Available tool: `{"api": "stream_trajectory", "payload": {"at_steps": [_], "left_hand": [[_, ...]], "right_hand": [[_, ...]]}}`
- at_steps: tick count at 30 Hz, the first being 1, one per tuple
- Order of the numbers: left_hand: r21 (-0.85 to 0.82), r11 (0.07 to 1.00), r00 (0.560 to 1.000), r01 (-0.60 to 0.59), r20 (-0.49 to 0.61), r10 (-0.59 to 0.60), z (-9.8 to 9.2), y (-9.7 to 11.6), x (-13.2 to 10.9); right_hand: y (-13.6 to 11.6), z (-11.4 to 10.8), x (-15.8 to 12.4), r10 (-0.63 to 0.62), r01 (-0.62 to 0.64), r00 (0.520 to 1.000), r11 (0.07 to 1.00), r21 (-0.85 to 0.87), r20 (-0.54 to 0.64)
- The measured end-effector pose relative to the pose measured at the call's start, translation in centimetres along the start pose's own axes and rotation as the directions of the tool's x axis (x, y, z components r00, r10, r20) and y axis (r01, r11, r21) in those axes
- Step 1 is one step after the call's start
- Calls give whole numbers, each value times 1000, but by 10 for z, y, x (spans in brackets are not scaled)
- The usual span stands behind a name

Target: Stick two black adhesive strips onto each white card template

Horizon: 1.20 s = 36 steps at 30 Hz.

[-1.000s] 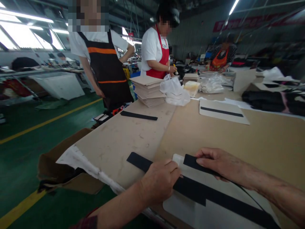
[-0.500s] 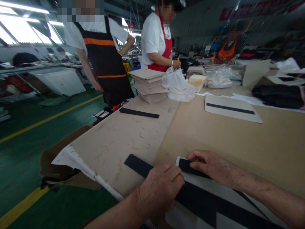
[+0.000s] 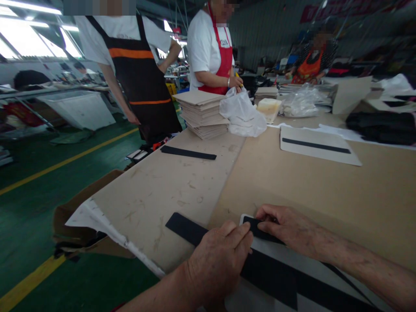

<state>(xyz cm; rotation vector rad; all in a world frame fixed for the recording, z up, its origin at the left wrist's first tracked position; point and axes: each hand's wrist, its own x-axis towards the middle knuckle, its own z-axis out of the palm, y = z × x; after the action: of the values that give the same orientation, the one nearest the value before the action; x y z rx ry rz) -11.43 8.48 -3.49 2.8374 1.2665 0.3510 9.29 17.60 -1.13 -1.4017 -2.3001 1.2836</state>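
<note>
A light board (image 3: pixel 256 299) lies at the near edge of the table under my hands. Across it runs a long black strip (image 3: pixel 269 273), one end (image 3: pixel 185 227) of which sticks out past the board to the left. My left hand (image 3: pixel 222 255) is closed over this strip, its fingers together and fingertips touching the board's upper corner. A second black strip (image 3: pixel 260 229) lies along the board's upper edge. Thumb and fingers of my right hand (image 3: pixel 281 223) pinch it near the corner. Parts of both strips are hidden beneath my hands.
Another board with a black strip (image 3: pixel 320 145) lies farther back right. A loose black strip (image 3: pixel 188 152) is at the left. Stacked boards (image 3: pixel 203 115) and a plastic bag (image 3: pixel 245 115) stand behind. A cardboard box (image 3: pixel 81 203) is below the table's left edge. Several people are around.
My left fingers have stretched slightly up and right onto the strip at the board's corner. My right hand has barely moved. The camera view has tilted a little.
</note>
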Motion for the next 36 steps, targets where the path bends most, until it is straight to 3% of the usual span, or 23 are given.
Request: {"api": "stream_trajectory", "payload": {"at_steps": [7, 20, 22, 25, 28, 30, 33, 36], "left_hand": [[38, 999, 999, 7, 33, -8, -2, 2, 0], [36, 999, 998, 20, 52, -22, -1, 0, 2], [26, 999, 997, 21, 73, -23, -4, 0, 3], [1, 999, 994, 41, 99, -41, -6, -1, 4], [-12, 998, 994, 56, 91, -54, -4, -2, 4], [-14, 998, 995, 54, 82, -53, -1, -3, 3], [-15, 999, 997, 50, 65, -49, 3, -5, 2], [6, 999, 999, 44, 28, -44, 4, -6, 3]], "right_hand": [[1, 1, 4, 27, -23, 999, 995, -95, 40], [-1, 8, 7, 15, -15, 1000, 992, -124, 0], [-5, 1, 5, 19, -20, 1000, 992, -126, -3], [-2, -27, -10, 85, -80, 994, 993, -85, 63], [21, -64, -40, 194, -219, 961, 968, 119, 195], [46, -82, -65, 249, -299, 944, 923, 243, 216], [84, -87, -98, 321, -332, 943, 896, 295, 87], [105, -74, -115, 371, -342, 927, 895, 287, -52]]}}
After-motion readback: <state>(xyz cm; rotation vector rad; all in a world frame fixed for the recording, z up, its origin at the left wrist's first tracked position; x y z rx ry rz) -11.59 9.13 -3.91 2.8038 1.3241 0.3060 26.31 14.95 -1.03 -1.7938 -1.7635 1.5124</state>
